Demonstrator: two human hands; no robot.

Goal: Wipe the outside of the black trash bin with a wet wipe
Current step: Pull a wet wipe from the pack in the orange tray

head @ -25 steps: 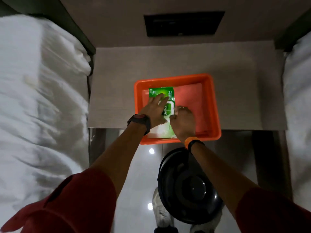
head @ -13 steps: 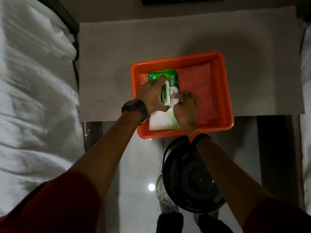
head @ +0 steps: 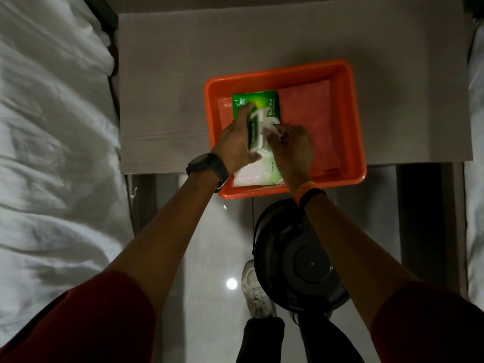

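While the black trash bin [head: 301,260] stands untouched on the glossy floor below the table edge, seen from above with its round lid facing the camera, the task is judged to be at its opening step: no wipe is free yet, and no wiping has begun. Both hands work inside the orange tray [head: 351,121] on the grey table [head: 162,100]. The left hand [head: 235,142] lies flat on the green wet-wipe pack [head: 264,103], fingers spread and pressing beside the raised white flap [head: 258,127]. The right hand [head: 293,148] has its fingers drawn narrow in a pinch at the dispenser opening, apparently on a white wipe [head: 271,127], though how much has emerged cannot be told. The pack lies flat with its long axis running from the tray's near wall toward the far wall, green end farthest from the person. Still to do: pull out the wipe, reach down to the bin, clean its outer wall.
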